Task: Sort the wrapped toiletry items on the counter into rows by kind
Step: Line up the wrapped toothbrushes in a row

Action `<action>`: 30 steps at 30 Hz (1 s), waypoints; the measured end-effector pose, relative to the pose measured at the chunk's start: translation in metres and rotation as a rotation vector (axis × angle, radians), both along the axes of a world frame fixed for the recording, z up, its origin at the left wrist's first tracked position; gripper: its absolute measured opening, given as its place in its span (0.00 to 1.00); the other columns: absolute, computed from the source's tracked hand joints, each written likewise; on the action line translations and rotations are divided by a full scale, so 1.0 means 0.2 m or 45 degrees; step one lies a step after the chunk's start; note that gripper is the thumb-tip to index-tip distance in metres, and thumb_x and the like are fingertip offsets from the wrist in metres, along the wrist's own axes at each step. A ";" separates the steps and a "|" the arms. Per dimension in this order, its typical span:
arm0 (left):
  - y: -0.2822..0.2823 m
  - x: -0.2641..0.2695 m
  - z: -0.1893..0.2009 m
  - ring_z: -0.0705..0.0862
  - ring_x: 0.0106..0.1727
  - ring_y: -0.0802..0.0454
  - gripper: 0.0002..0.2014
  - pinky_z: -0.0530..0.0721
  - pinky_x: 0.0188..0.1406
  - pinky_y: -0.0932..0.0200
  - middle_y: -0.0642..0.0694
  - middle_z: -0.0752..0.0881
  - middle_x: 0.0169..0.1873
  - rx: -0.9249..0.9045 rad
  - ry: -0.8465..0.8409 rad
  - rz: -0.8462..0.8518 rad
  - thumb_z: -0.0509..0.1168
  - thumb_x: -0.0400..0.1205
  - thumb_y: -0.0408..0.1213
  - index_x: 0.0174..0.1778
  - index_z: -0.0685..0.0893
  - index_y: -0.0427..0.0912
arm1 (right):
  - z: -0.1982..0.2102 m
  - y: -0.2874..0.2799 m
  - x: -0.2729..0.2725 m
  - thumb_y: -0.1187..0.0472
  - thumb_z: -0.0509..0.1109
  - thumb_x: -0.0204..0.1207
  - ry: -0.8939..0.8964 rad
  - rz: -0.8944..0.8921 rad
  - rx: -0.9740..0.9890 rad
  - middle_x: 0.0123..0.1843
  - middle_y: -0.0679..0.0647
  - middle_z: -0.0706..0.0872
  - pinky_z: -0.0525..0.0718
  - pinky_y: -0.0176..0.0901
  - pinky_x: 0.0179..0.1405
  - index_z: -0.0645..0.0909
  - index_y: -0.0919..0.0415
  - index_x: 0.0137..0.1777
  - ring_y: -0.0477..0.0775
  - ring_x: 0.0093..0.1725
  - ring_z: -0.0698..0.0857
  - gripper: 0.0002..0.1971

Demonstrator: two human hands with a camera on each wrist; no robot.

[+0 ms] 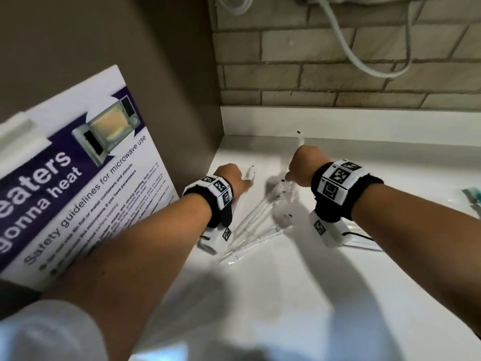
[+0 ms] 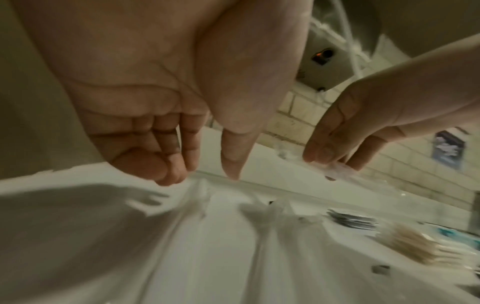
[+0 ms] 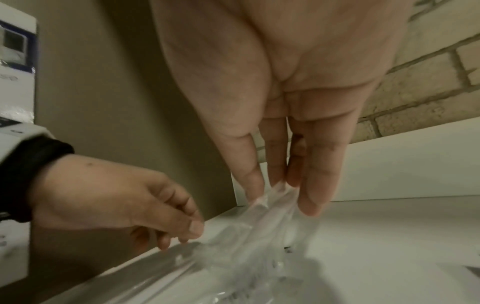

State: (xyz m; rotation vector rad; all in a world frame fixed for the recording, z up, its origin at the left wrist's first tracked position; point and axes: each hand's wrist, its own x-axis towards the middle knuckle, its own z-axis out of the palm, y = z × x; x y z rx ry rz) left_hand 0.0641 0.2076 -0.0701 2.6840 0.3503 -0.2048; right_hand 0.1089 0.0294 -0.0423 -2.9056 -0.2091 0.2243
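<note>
Head view: both hands work over a fan of clear-wrapped slender items (image 1: 256, 217) near the worktop's (image 1: 260, 295) back-left corner.

Left-wrist view: left hand (image 2: 145, 115) hangs loosely curled, holding nothing.

Right-wrist view: right hand (image 3: 280, 127) pinches a wrapper's (image 3: 270, 199) end.

Judgement: aligning one row; next, lay this piece parallel.

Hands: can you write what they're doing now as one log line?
right hand: pinches clear wrapper | left hand: open, over wrapped sticks | counter

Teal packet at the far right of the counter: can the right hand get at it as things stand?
Probably not yet: the right hand pinches a clear wrapper, though bare counter leads to the teal packet.
</note>
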 end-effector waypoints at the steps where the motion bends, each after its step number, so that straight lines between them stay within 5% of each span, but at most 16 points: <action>1: -0.02 -0.02 0.02 0.86 0.54 0.44 0.20 0.83 0.51 0.56 0.41 0.87 0.54 -0.036 -0.045 -0.027 0.70 0.78 0.50 0.56 0.85 0.37 | -0.01 0.00 -0.01 0.55 0.76 0.74 -0.003 0.012 -0.017 0.38 0.57 0.79 0.74 0.40 0.30 0.82 0.68 0.51 0.56 0.35 0.77 0.16; 3: -0.08 -0.09 0.07 0.85 0.43 0.53 0.20 0.81 0.39 0.63 0.45 0.87 0.53 -0.151 -0.073 -0.109 0.73 0.75 0.53 0.56 0.81 0.44 | -0.01 -0.02 -0.04 0.52 0.76 0.73 -0.018 0.014 -0.026 0.31 0.53 0.71 0.64 0.37 0.22 0.83 0.68 0.49 0.53 0.29 0.72 0.17; 8: -0.19 -0.35 0.04 0.82 0.48 0.47 0.35 0.82 0.45 0.52 0.50 0.76 0.56 0.246 0.207 -0.513 0.77 0.64 0.60 0.63 0.74 0.49 | 0.03 -0.09 -0.12 0.52 0.74 0.73 -0.059 -0.018 -0.033 0.29 0.53 0.70 0.61 0.38 0.22 0.76 0.79 0.56 0.53 0.30 0.70 0.27; 11: -0.24 -0.44 0.00 0.80 0.45 0.46 0.23 0.82 0.46 0.52 0.49 0.74 0.54 0.274 0.153 -0.557 0.73 0.70 0.51 0.55 0.74 0.47 | 0.05 -0.13 -0.19 0.55 0.74 0.72 -0.034 -0.015 -0.025 0.29 0.54 0.70 0.61 0.37 0.22 0.72 0.67 0.33 0.55 0.30 0.73 0.18; 13: -0.28 -0.45 -0.02 0.84 0.50 0.43 0.16 0.85 0.52 0.51 0.45 0.81 0.55 0.297 0.148 -0.583 0.69 0.75 0.45 0.54 0.80 0.41 | 0.05 -0.16 -0.23 0.57 0.73 0.72 0.012 -0.018 0.003 0.32 0.54 0.74 0.68 0.36 0.24 0.77 0.62 0.37 0.56 0.35 0.77 0.11; 16: -0.32 -0.43 0.00 0.88 0.45 0.41 0.11 0.86 0.42 0.56 0.41 0.89 0.45 0.279 0.113 -0.539 0.67 0.75 0.41 0.47 0.86 0.37 | 0.02 -0.18 -0.29 0.54 0.73 0.73 0.060 0.001 -0.046 0.36 0.53 0.79 0.72 0.37 0.26 0.82 0.66 0.48 0.54 0.37 0.80 0.14; 19: -0.35 -0.35 0.01 0.88 0.43 0.39 0.09 0.83 0.38 0.56 0.39 0.86 0.34 0.207 0.059 -0.474 0.68 0.75 0.39 0.38 0.85 0.35 | -0.01 -0.17 -0.35 0.56 0.76 0.71 0.052 -0.058 0.018 0.51 0.53 0.87 0.84 0.41 0.44 0.86 0.59 0.52 0.56 0.49 0.87 0.12; 26: -0.43 -0.09 0.05 0.88 0.48 0.43 0.17 0.79 0.65 0.46 0.45 0.85 0.32 0.146 -0.040 -0.292 0.68 0.77 0.43 0.25 0.75 0.42 | -0.12 -0.09 -0.47 0.59 0.69 0.76 0.035 -0.049 -0.007 0.59 0.51 0.86 0.79 0.43 0.48 0.83 0.55 0.60 0.56 0.57 0.86 0.12; 30: -0.41 0.00 -0.03 0.91 0.33 0.45 0.12 0.89 0.49 0.51 0.43 0.90 0.27 -0.139 -0.001 -0.167 0.70 0.75 0.42 0.34 0.89 0.35 | -0.18 -0.07 -0.51 0.60 0.66 0.78 0.068 -0.018 -0.051 0.59 0.55 0.86 0.83 0.46 0.53 0.83 0.59 0.60 0.59 0.57 0.86 0.12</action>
